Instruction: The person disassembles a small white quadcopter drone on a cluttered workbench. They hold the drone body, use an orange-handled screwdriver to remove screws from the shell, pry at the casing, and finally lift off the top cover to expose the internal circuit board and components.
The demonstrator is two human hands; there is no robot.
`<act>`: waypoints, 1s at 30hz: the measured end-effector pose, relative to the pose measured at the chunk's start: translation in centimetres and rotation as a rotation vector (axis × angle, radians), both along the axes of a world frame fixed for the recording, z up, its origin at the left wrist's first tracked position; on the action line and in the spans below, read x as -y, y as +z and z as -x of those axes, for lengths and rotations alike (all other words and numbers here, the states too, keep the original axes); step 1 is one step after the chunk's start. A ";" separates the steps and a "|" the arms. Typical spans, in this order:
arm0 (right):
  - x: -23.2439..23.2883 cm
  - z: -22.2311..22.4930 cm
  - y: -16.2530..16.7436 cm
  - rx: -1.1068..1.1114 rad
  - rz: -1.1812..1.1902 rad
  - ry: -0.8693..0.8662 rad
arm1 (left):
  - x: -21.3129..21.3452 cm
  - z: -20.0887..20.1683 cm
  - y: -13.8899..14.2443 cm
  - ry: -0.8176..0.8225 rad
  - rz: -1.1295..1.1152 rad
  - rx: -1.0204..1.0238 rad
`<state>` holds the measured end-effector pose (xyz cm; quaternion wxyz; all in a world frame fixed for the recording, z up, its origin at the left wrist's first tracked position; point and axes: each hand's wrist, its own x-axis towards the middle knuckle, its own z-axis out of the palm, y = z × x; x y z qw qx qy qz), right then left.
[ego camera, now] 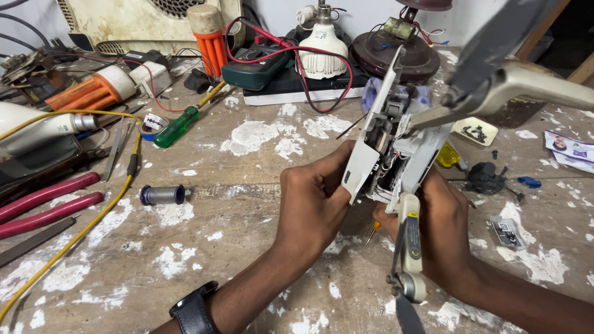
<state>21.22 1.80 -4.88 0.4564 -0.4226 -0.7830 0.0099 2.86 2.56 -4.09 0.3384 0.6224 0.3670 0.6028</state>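
Both my hands hold a white drone (396,148) with its shell split apart, so wires and dark inner parts show. My left hand (315,201) grips the loose white shell panel (366,148) on the left side. My right hand (436,229) cups the body from below and the right. One folding arm (409,247) with a motor hangs down toward me; another arm (526,83) with a dark propeller blade reaches up to the right. A small orange-tipped tool (372,231) pokes out under my hands. A black watch (193,309) sits on my left wrist.
On the paint-spattered wooden bench: a green-handled screwdriver (176,127), a small dark cylinder (162,195), red-handled pliers (46,204), a yellow cable (74,235), a green multimeter (257,65) with red leads, a white bulb (322,46), orange lamps (93,91), small black parts (486,177) and a tiny board (506,232).
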 end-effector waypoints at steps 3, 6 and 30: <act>-0.3 -0.2 -0.2 -0.024 0.015 -0.005 | -0.6 -0.2 -1.9 0.004 0.023 -0.010; -0.8 -0.7 -0.8 -0.017 0.015 0.022 | -1.2 -0.1 -3.0 0.037 0.051 -0.091; 2.2 0.9 -6.7 -0.467 0.812 0.770 | -6.2 1.0 -4.7 -0.219 0.324 0.733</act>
